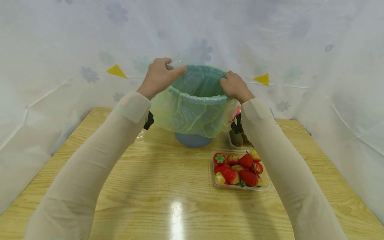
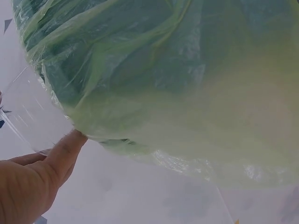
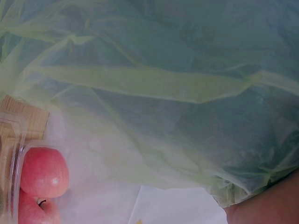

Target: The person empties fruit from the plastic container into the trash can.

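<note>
A blue bin (image 1: 193, 140) stands at the back of the wooden table (image 1: 150, 186), lined with a thin green bag (image 1: 192, 113) folded down over its rim. My left hand (image 1: 160, 75) is at the left rim, fingers curled round a clear plastic box (image 1: 193, 81) that tilts down into the bin. In the left wrist view a finger of that hand (image 2: 32, 182) touches the green bag (image 2: 163, 84), with the clear box (image 2: 28, 116) beside it. My right hand (image 1: 234, 87) grips the bag's edge at the right rim. The right wrist view is filled by the bag (image 3: 163, 93).
A clear tray of strawberries (image 1: 240, 170) lies right of centre, in front of the bin. Behind my right forearm sits another clear tray (image 1: 237, 140); red apples (image 3: 42, 172) show in a clear tray in the right wrist view. White flowered sheeting (image 1: 330, 66) encloses the table.
</note>
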